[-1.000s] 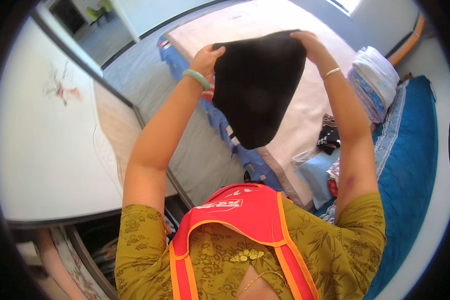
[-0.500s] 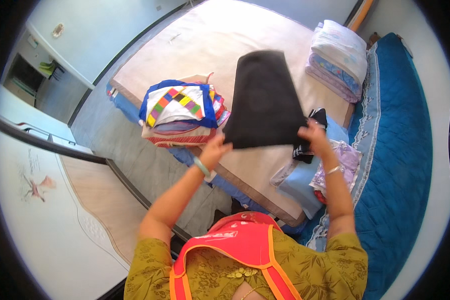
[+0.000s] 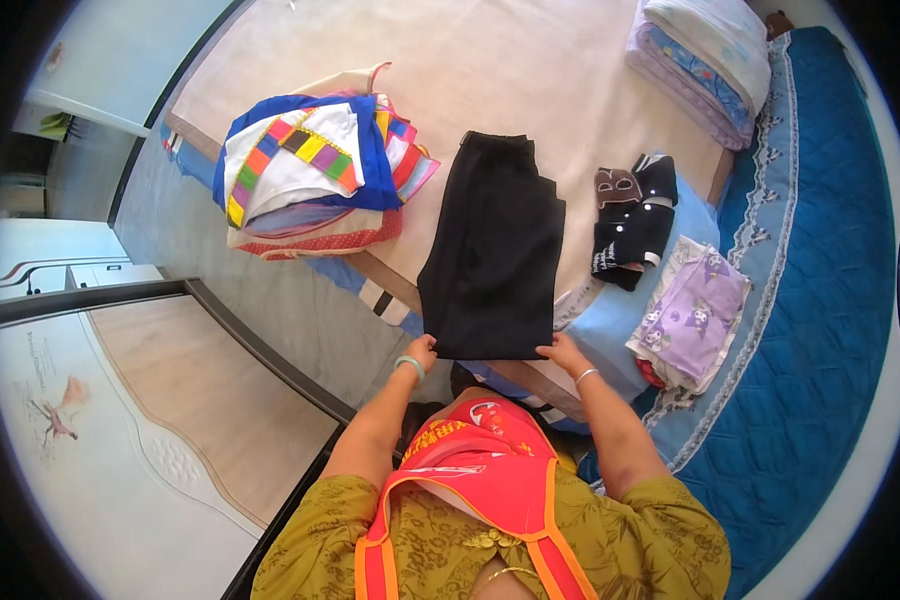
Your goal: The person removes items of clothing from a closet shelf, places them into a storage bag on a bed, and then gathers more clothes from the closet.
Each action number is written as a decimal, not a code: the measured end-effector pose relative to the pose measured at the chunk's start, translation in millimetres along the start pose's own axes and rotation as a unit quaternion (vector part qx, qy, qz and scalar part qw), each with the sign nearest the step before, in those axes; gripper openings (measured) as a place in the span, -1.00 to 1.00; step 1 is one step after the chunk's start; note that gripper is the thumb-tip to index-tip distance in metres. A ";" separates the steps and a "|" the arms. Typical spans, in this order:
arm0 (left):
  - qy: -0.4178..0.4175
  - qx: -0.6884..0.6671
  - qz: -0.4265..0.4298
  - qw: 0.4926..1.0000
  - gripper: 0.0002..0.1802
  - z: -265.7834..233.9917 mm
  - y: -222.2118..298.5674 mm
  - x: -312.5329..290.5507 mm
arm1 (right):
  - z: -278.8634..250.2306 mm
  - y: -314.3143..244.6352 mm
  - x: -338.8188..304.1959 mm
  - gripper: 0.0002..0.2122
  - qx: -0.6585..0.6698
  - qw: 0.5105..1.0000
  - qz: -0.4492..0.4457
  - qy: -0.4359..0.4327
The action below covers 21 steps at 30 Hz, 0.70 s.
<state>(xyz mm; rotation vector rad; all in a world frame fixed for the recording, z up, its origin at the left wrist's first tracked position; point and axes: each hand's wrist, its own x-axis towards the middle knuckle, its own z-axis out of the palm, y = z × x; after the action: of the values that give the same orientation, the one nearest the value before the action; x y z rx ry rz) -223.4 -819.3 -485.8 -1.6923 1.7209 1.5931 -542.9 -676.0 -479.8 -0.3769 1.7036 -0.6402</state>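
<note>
A pair of black trousers (image 3: 495, 240), folded lengthwise, lies flat on the bed (image 3: 400, 40) with the waistband at the far end. My left hand (image 3: 419, 351) pinches the left corner of the near hem, and my right hand (image 3: 564, 353) pinches the right corner. Between them the hem is stretched straight at the bed's near edge. To the left sits a heap of colourful clothes (image 3: 310, 170), topped by a white and blue piece with a multicoloured checked trim. On the right are small dark folded garments (image 3: 634, 222) and a folded lilac printed garment (image 3: 698, 310).
Folded quilts (image 3: 695, 75) are stacked at the far right. A teal quilted cover (image 3: 835, 270) with lace trim runs along the right side. At the left stand a white and beige panel (image 3: 170, 400) with a dark frame and grey tiled flooring (image 3: 280, 290).
The black trousers have come down from the air onto the bed, pulled nearer to me. Both hands have moved down and closer, still gripping the corners. The view has shifted.
</note>
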 end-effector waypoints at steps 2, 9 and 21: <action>-0.013 0.015 0.008 1.000 -0.71 -3.0 5.6 -6.8 | -13.6 15.7 7.8 -0.59 -0.001 1.000 0.010 -0.006; -0.012 -0.115 0.033 0.993 -0.72 3.5 -26.4 -96.9 | -40.5 35.4 26.9 -0.74 -0.363 0.928 -0.063 0.057; 0.367 -0.316 -0.135 0.864 -0.78 124.0 -260.5 -297.3 | 154.1 -112.5 5.2 -0.80 -0.199 0.932 0.020 -0.303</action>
<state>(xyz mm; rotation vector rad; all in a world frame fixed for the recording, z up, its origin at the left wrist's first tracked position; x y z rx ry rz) 17.8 -487.2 -429.9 -3.0170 1.1204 1.5742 -405.2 -800.9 -436.7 -0.7419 1.2243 -0.1082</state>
